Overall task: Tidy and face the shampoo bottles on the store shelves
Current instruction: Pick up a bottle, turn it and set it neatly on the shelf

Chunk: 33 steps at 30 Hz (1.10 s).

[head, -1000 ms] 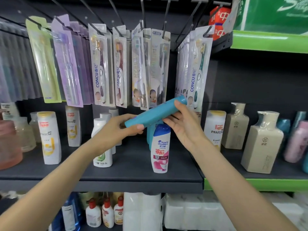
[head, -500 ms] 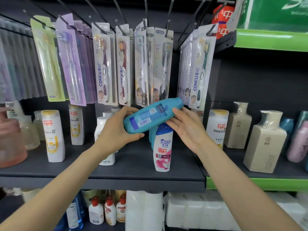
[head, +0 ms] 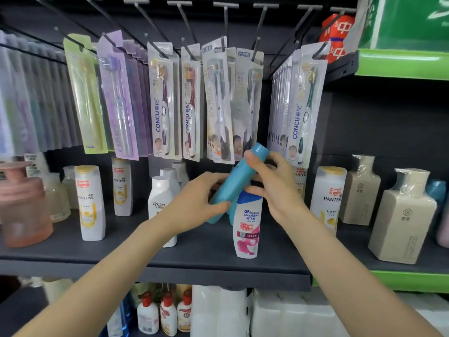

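A teal shampoo bottle is held tilted above the dark shelf, its cap up and to the right. My left hand grips its lower end, thumb across the base. My right hand grips its upper part, with the thumb just below the cap. A white Head & Shoulders bottle with a blue cap stands upright directly below and in front. Behind it another teal bottle is partly hidden. White Rejoice bottles stand to the left.
Toothbrush packs hang on hooks just above the hands. White Pantene bottles stand at left and right. Beige wrapped bottles fill the right shelf. A pink jar sits far left. Small bottles and white packs fill the lower shelf.
The teal bottle has swung from nearly level to steeply tilted, cap end rising. Its barcode face turned away. Both hands kept hold, and the view moved closer.
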{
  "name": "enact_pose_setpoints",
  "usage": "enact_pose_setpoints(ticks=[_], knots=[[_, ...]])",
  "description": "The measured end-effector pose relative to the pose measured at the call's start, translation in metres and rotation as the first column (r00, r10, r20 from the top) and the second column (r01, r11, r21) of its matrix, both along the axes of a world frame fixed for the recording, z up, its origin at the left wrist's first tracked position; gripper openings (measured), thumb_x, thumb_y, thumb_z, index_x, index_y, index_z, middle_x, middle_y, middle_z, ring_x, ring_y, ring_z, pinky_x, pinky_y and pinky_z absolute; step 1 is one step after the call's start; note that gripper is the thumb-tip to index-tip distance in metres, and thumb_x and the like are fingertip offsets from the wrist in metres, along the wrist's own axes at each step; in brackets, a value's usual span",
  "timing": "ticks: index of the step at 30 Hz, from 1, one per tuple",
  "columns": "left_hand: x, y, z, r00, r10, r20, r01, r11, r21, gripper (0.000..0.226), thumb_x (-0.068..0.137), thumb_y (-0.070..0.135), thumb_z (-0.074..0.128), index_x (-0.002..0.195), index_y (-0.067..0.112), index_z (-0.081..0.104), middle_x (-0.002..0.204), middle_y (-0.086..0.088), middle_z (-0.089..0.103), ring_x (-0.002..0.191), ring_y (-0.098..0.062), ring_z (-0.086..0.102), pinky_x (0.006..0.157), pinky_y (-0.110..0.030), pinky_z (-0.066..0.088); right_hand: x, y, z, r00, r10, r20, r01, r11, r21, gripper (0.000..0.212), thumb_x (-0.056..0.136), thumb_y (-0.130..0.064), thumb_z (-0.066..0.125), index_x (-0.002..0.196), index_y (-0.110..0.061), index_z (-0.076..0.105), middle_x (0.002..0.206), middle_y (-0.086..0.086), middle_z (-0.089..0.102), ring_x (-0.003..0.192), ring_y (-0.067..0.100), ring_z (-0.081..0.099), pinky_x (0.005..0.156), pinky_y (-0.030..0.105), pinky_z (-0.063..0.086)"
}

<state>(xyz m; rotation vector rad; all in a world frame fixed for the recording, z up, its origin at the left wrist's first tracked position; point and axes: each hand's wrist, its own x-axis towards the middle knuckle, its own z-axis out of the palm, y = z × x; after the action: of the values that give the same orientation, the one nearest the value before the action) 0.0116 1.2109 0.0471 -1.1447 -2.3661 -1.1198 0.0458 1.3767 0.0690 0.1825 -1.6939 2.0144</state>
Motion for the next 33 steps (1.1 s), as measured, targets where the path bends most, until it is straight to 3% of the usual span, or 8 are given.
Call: enact_pose_setpoints(ticks=[5, 9, 13, 17, 21, 26, 29, 33], knots=[[-0.006, 0.008, 0.012, 0.993, 0.071, -0.096, -0.063, 0.994, 0.085, 0.043, 0.080, 0.024, 0.070, 0.120, 0.021, 0.057, 0.105, 0.005, 0.064, 0.092, -0.006, 0.060, 0.079, -0.012, 0.046, -0.007, -0.006, 0.002, 0.994, -0.110, -0.021, 0.112, 0.975, 0.191, 0.033, 0.079, -0.037, 0.071, 0.100, -0.016, 0.056, 0.100, 0.008, 0.066, 0.093, 0.017, 0.068, 0.076, 0.040, 0.060], [-0.017, 0.000, -0.004, 0.996, 0.060, 0.061, -0.069, 0.984, 0.164, 0.034, 0.083, 0.018, 0.068, 0.115, 0.017, 0.058, 0.101, 0.006, 0.065, 0.088, -0.001, 0.061, 0.079, -0.016, 0.051, -0.014, 0.013, -0.002, 0.980, -0.182, -0.076, 0.192, 0.800, 0.569, 0.026, 0.085, -0.041, 0.063, 0.104, -0.024, 0.062, 0.106, -0.003, 0.067, 0.100, 0.008, 0.062, 0.092, 0.034, 0.052], [-0.033, -0.004, -0.027, 0.958, 0.013, 0.286, -0.089, 0.963, 0.255, 0.027, 0.084, 0.013, 0.067, 0.107, 0.021, 0.054, 0.101, 0.005, 0.063, 0.097, -0.015, 0.063, 0.086, -0.035, 0.054, -0.017, 0.031, -0.018, 0.969, -0.246, 0.009, 0.148, 0.611, 0.777, 0.043, 0.085, -0.037, 0.065, 0.124, -0.022, 0.054, 0.121, -0.002, 0.061, 0.109, 0.007, 0.053, 0.092, 0.023, 0.040], [-0.049, 0.003, -0.045, 0.910, -0.055, 0.411, -0.067, 0.958, 0.278, 0.024, 0.084, 0.011, 0.067, 0.099, 0.023, 0.053, 0.108, -0.001, 0.064, 0.102, -0.021, 0.063, 0.090, -0.045, 0.052, -0.019, 0.033, -0.025, 0.965, -0.260, 0.036, 0.127, 0.582, 0.803, 0.037, 0.085, -0.026, 0.068, 0.120, -0.016, 0.060, 0.121, 0.002, 0.062, 0.103, 0.007, 0.052, 0.087, 0.022, 0.041], [-0.064, 0.014, -0.062, 0.892, -0.044, 0.450, -0.046, 0.981, 0.186, 0.033, 0.084, 0.014, 0.067, 0.113, 0.017, 0.052, 0.120, -0.003, 0.060, 0.108, -0.020, 0.060, 0.090, -0.046, 0.052, -0.022, 0.034, -0.027, 0.957, -0.292, 0.004, 0.157, 0.526, 0.836, 0.032, 0.084, -0.014, 0.068, 0.116, -0.015, 0.064, 0.119, 0.002, 0.063, 0.100, 0.007, 0.052, 0.085, 0.022, 0.040], [-0.074, 0.019, -0.076, 0.851, -0.094, 0.517, -0.006, 0.982, 0.189, 0.034, 0.089, 0.011, 0.061, 0.120, 0.014, 0.050, 0.124, -0.004, 0.059, 0.112, -0.020, 0.057, 0.091, -0.045, 0.052, -0.023, 0.040, -0.028, 0.953, -0.301, 0.028, 0.152, 0.558, 0.816, 0.035, 0.081, -0.015, 0.072, 0.115, -0.017, 0.065, 0.108, -0.001, 0.063, 0.096, 0.011, 0.056, 0.082, 0.027, 0.045], [-0.080, 0.016, -0.077, 0.852, -0.106, 0.512, 0.014, 0.983, 0.181, 0.035, 0.088, 0.013, 0.062, 0.121, 0.015, 0.053, 0.117, -0.002, 0.062, 0.108, -0.019, 0.059, 0.090, -0.038, 0.053, -0.023, 0.042, -0.026, 0.953, -0.299, 0.054, 0.134, 0.574, 0.808, 0.032, 0.079, -0.015, 0.074, 0.109, -0.018, 0.066, 0.104, -0.002, 0.064, 0.094, 0.016, 0.060, 0.083, 0.033, 0.050], [-0.087, 0.014, -0.075, 0.907, -0.050, 0.419, 0.013, 0.996, 0.089, 0.030, 0.085, 0.014, 0.066, 0.113, 0.016, 0.057, 0.094, -0.003, 0.064, 0.089, -0.014, 0.063, 0.074, -0.023, 0.056, -0.023, 0.042, -0.024, 0.958, -0.277, 0.080, 0.108, 0.603, 0.790, 0.026, 0.077, -0.014, 0.076, 0.101, -0.019, 0.067, 0.102, 0.000, 0.066, 0.093, 0.018, 0.063, 0.087, 0.039, 0.053]])
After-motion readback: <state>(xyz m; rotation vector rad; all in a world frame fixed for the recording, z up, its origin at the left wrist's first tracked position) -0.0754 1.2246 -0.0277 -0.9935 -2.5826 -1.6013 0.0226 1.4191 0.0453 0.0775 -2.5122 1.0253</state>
